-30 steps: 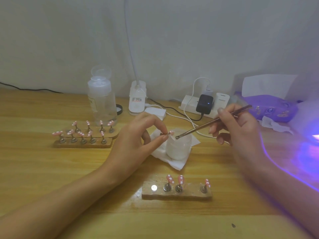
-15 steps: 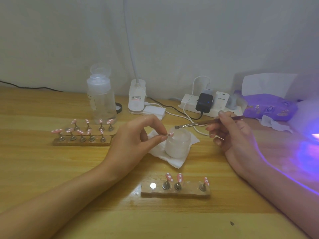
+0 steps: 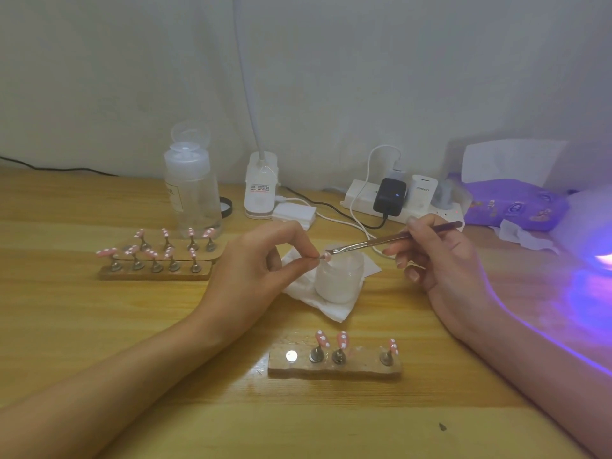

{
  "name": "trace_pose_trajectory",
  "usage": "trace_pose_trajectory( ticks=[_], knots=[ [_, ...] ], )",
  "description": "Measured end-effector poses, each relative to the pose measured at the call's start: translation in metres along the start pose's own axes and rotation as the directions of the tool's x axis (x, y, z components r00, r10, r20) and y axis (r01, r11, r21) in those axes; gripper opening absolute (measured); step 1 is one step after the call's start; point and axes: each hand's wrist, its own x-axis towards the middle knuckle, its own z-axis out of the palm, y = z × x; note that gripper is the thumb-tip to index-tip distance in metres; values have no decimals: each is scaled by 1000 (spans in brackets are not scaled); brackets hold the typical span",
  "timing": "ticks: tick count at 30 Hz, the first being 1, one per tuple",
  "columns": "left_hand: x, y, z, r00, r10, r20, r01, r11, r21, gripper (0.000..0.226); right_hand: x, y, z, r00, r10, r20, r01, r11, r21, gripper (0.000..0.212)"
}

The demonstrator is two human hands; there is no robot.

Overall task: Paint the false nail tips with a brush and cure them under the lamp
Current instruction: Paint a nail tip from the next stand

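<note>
Dropping back from its brief lift, the brush [image 3: 394, 240] now meets the nail tip [image 3: 327, 257]; looks like a fresh stroke starting, curing not due yet. L hand [image 3: 251, 270] grip pinches the tip's stem just over the jar [image 3: 339, 283], forearm low over the tabletop [image 3: 99, 326]. R hand [image 3: 440, 260] grip holds the brush pencil-style, angled in from the right.

Pink nail tip [image 3: 327, 257] under slanted brush [image 3: 381, 241]

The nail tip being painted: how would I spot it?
Mid-table, find the white jar on a tissue. Above its rim, the left hand holds one pink nail tip, the brush tip at it. Every other tip stands on a wooden holder.
</note>
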Motion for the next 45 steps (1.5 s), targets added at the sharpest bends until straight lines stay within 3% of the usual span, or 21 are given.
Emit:
trace_pose_trajectory(
  ticks=[6,11,15,19,23,27,31,36,40,45],
  knots=[
    [0,0,0,1000,13,-9,-13,1000,7,9,0,0,0,999,-17,49,16,1000,14,19],
    [0,1,0,999,31,-11,-31,999,31,9,1,1,-3,999,0,-40,1,1000,26,18],
    [0,1,0,999,34,-12,-33,999,40,8,0,0,1,999,-23,40,23,1000,-3,20],
    [-1,1,0,999,34,-12,-33,999,42,8,2,1,-2,1000,-11,-22,11,1000,21,19],
    [0,0,0,999,37,-9,-37,999,37,8,1,1,0,998,-25,65,24,1000,10,19],
    [0,0,0,999,35,-10,-35,999,29,9,2,2,-3,1000,-1,-9,1,1000,27,19],
    [0,-1,0,999,34,-7,-34,999,27,7,1,1,-1,998,-29,54,29,1000,4,19],
    [0,-2,1,1000,27,-11,-26,999,22,9,3,2,-5,1000,-19,-11,19,1000,20,20],
    [0,-2,0,1000,24,-7,-24,999,22,8,1,2,-2,998,-39,53,38,999,13,19],
    [0,-1,0,1000,19,-6,-18,1000,12,10,2,2,-3,1000,0,-15,1,1000,26,18]
  ],
)
